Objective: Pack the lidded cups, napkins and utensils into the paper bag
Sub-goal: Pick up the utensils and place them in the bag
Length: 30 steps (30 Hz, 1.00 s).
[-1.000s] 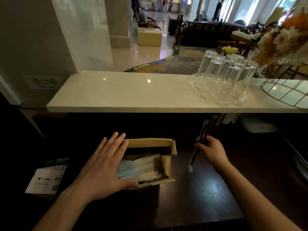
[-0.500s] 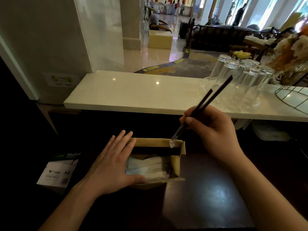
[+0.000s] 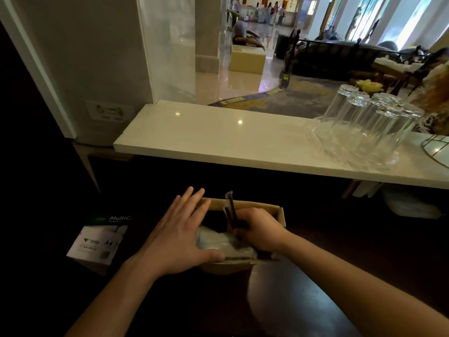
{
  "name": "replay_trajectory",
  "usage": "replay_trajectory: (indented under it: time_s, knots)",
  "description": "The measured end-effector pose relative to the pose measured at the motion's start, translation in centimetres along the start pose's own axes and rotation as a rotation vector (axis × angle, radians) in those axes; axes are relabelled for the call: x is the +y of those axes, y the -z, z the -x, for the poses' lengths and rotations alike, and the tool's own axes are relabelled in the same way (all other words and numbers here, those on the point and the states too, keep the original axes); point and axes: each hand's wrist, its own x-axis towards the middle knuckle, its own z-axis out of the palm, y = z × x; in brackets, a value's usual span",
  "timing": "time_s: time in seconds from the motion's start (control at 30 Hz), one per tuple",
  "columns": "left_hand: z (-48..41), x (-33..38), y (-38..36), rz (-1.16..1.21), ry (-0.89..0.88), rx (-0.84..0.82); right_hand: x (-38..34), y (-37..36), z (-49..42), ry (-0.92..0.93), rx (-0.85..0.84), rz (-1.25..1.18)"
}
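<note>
An open brown paper bag (image 3: 264, 207) stands on the dark counter in front of me. My left hand (image 3: 177, 233) lies flat with straight fingers against the bag's left side, thumb along its near rim. My right hand (image 3: 258, 227) reaches into the bag's mouth and grips wrapped dark utensils (image 3: 230, 207), which stand nearly upright with their tops poking above the rim. White napkins (image 3: 218, 242) lie inside the bag between my hands. No lidded cups show; the bag's depth is hidden.
A white marble shelf (image 3: 218, 139) runs above the dark counter. Several upturned clear glasses (image 3: 364, 122) stand on a glass tray at its right, beside a wire basket (image 3: 437, 152). A box of A4 paper (image 3: 99, 242) sits low at the left.
My right hand lifted the utensils from the counter at the right, swung them over the bag and lowered them into it. My left hand stayed on the bag's left side.
</note>
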Motion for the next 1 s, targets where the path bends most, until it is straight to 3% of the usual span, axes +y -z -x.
replay_trajectory:
  time_s: [0.33, 0.53, 0.8, 1.0]
  knots:
    - [0.3, -1.0, 0.0, 0.02, 0.018, -0.012, -0.4, 0.3, 0.0, 0.063, -0.023, 0.123]
    - [0.4, -1.5, -0.4, 0.057, 0.026, 0.0, -0.8, -1.2, -0.2, 0.047, -0.211, 0.448]
    - [0.0, -1.3, -0.3, 0.068, 0.041, -0.004, -1.0, -2.9, -3.2, -0.036, -0.343, 0.625]
    - [0.0, -1.3, -0.2, 0.071, 0.037, -0.013, -1.0, -4.1, -5.0, -0.083, -0.426, 0.586]
